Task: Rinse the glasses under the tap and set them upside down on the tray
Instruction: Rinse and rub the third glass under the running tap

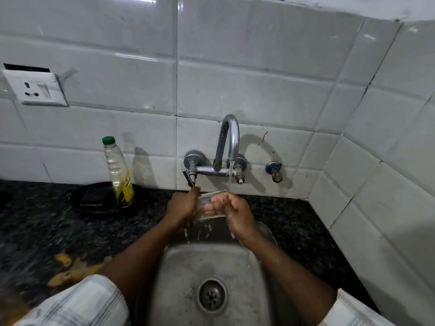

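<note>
A clear glass (208, 205) is held over the steel sink (179, 274), just under the chrome tap (229, 137). A thin stream of water (230, 175) runs from the spout onto the glass's upper edge. My left hand (182, 205) grips the glass from the left. My right hand (233, 212) holds it from the right, with fingers curled around and into it. Water drips from both hands into the sink. A black round tray (80, 198) lies on the counter to the left.
A plastic bottle (118, 171) with a green cap stands on the black tray beside a dark sponge (95, 194). A yellow object (70, 267) lies on the dark granite counter (35, 227) at the lower left. A wall socket (35, 88) sits high on the left.
</note>
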The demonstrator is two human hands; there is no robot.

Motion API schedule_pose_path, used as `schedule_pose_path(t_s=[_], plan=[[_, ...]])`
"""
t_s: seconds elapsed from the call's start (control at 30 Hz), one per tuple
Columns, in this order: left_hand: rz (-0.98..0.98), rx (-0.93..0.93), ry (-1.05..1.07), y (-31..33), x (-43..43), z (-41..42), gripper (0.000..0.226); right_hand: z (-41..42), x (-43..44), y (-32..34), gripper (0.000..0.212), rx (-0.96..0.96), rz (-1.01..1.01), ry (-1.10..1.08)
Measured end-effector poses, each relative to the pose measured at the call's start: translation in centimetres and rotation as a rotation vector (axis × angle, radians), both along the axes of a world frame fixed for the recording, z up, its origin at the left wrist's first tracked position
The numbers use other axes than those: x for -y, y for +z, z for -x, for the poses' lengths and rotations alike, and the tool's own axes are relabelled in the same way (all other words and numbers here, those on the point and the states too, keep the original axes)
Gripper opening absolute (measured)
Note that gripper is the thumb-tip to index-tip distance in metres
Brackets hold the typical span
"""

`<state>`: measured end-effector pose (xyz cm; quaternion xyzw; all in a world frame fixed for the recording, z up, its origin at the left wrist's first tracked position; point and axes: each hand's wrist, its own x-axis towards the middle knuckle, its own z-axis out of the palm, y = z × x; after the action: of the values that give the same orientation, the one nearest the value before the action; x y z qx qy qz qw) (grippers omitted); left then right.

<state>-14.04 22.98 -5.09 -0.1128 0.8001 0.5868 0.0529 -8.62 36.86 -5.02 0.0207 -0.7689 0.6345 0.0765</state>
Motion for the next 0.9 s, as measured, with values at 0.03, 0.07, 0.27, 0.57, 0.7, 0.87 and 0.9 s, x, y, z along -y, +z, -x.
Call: schedule_pose_path(t_s=[0.03,0.07,0.27,0.57,0.7,0.87,0.9], plan=[[0.086,-0.21,0.04,-0.7,0.0,0.0,0.044,-0.1,0.0,0.1,0.026,0.013,0.027,-0.018],[0.134,-0.472,0.066,-1.3,0.2,-0.4,0.038,-0.1,0.0,0.3,0.025,0.033,0.066,-0.032],[-0.082,-0.154,0.066,-1.5,-0.5,0.2,0.045,-0.2,-0.3,1.2,0.023,-0.045,-0.121,0.01],[0.086,-0.748,0.085,-1.5,-0.4,-2.0,0.024,-0.6,-0.1,1.2,0.028,0.01,0.052,-0.034],[0.026,-0.024,0.051,0.9,-0.5,-0.5,0.04,-0.8,0.0,1.1,0.029,-0.059,-0.093,-0.043],[0.102,-0.714,0.116,-0.6,-0.5,-2.2,0.031,-0.7,0.7,1.6,0.026,-0.024,0.132,-0.08],[0.098,-0.795,0.116,-1.0,-0.4,-2.2,0.026,-0.7,0.8,1.8,0.025,-0.016,0.135,-0.075]])
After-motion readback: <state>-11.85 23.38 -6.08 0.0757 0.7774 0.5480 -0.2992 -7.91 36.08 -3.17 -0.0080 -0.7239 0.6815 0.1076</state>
